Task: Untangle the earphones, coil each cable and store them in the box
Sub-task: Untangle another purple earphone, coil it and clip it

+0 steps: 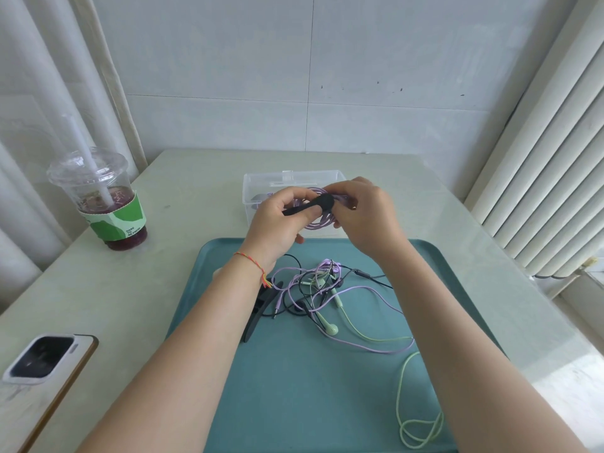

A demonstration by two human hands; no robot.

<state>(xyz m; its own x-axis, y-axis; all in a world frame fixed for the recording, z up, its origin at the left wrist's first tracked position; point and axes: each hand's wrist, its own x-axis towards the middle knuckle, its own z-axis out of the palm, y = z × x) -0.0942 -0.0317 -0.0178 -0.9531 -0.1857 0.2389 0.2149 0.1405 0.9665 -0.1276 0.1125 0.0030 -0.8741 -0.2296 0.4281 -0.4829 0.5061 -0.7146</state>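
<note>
Above the far edge of the teal tray (294, 387), both hands hold a coiled purple earphone cable (318, 220). My left hand (281, 220) pinches a black strap (310, 206) that lies across the coil. My right hand (362, 214) grips the coil's right side. Just behind the hands stands the clear plastic box (261, 183); something purple shows inside it. On the tray lies a tangle of purple, black and green earphones (323, 289). A green cable (418, 420) loops toward the tray's near right corner.
More black straps (258, 312) lie on the tray's left part under my left forearm. A plastic cup with a dark red drink and a straw (104, 197) stands at the table's left. A phone (45, 364) lies face down at the near left. A radiator (549, 158) lines the right wall.
</note>
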